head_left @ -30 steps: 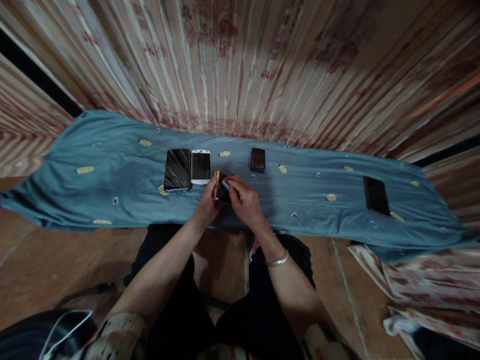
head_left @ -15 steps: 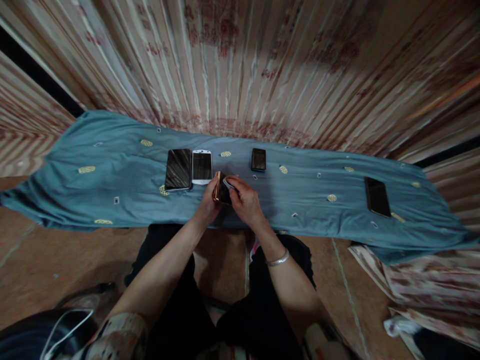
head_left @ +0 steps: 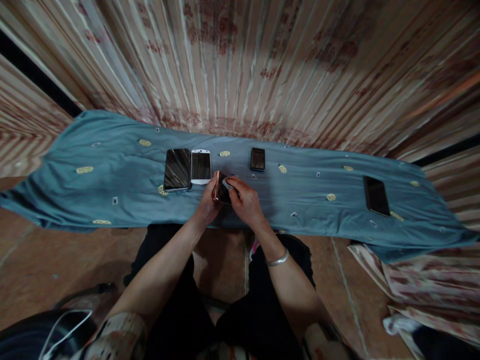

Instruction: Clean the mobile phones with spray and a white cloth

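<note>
Covering the table before a striped curtain (head_left: 262,65), a blue cloth (head_left: 93,190) bears phones; both hands' fingers grip one.

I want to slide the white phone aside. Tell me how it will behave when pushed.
The white phone looks rigid and flat, so it should slide, not roll or tip. The blue cloth under it may bunch and drag. It lies against the black phone, so a leftward push would probably shove that too.

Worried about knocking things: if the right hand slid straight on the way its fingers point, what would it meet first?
Probably the white phone: the right hand points up-left across the rose-gold phone it already touches. Depth is unclear.
</note>
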